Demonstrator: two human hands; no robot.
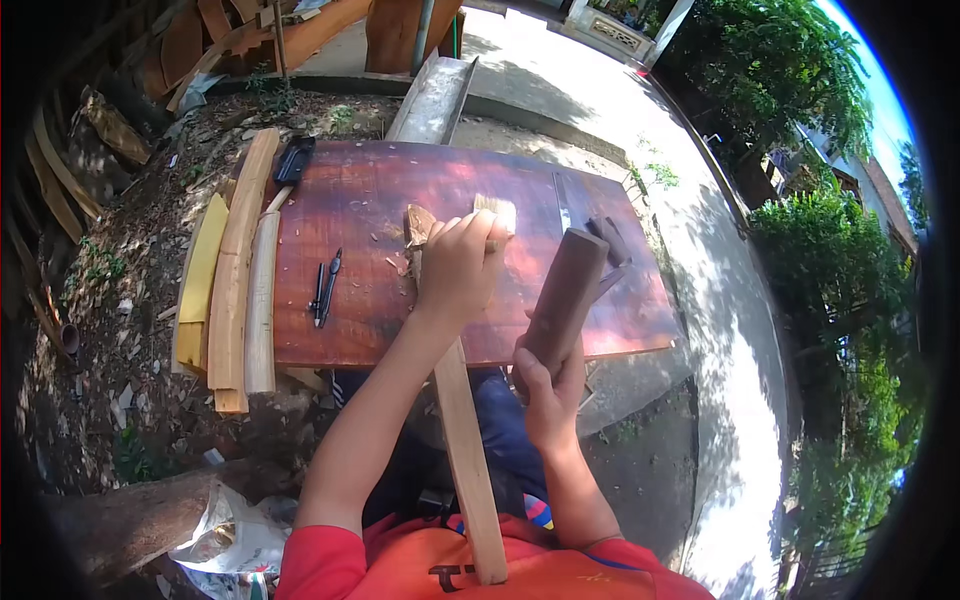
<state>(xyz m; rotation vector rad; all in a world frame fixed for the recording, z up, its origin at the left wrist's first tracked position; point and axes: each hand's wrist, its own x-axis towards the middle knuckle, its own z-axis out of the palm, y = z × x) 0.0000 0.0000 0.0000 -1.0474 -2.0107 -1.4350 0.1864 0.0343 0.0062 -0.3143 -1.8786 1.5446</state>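
My left hand (462, 262) is closed around a pale, short object (496, 208), too covered to name, at the upper end of a long wooden plank (464, 450). The plank runs back to my red shirt at my belly. Wood shavings (397, 265) and a carved brown end (418, 220) show beside my fingers. My right hand (550, 395) grips a dark brown wooden block (567, 295), held upright and tilted to the right of my left hand, over the front part of the reddish table (350, 195).
Long boards (237, 270), one yellowish, lie along the table's left side, near a black object (295, 160) and black dividers (327, 285). A metal strip (562, 200) and dark tools (610, 235) lie at the right. A log (120, 530) and white sack (225, 545) are low left.
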